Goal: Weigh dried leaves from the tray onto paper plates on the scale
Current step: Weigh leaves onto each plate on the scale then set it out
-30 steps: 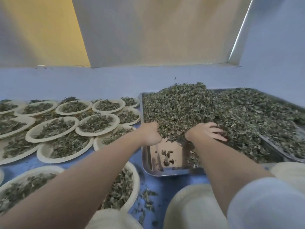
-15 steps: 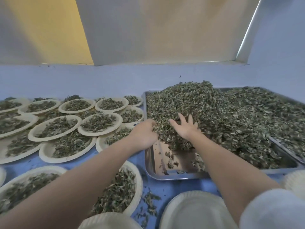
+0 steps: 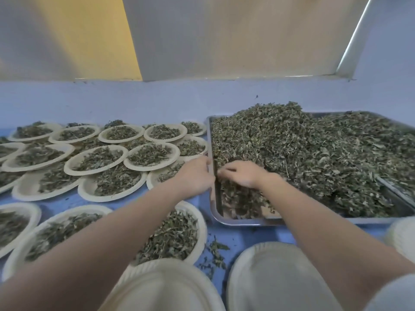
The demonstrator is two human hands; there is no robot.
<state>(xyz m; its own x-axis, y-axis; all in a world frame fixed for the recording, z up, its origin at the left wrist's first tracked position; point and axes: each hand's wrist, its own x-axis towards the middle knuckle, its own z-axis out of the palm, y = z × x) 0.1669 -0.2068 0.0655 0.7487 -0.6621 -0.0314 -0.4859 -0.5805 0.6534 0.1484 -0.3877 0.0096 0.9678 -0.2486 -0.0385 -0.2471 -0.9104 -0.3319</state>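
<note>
My right hand [image 3: 241, 177] lies palm-down in the leaves [image 3: 314, 153] at the tray [image 3: 247, 221]'s near left corner, fingers curled into them. My left hand [image 3: 194, 177] sits at the tray's left rim; I cannot tell its grip. Filled plates [image 3: 96, 161] crowd the blue table [image 3: 134, 104] to the left; empty plates [image 3: 269, 277] lie nearest me. Behind, a yellow and white wall [image 3: 202, 37].

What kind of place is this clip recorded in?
Probably a small herb or tea portioning workroom, not a home kitchen: a big metal tray heaped with dried leaves, dozens of filled paper plates spread over a blue table, and bare plain walls.
</note>
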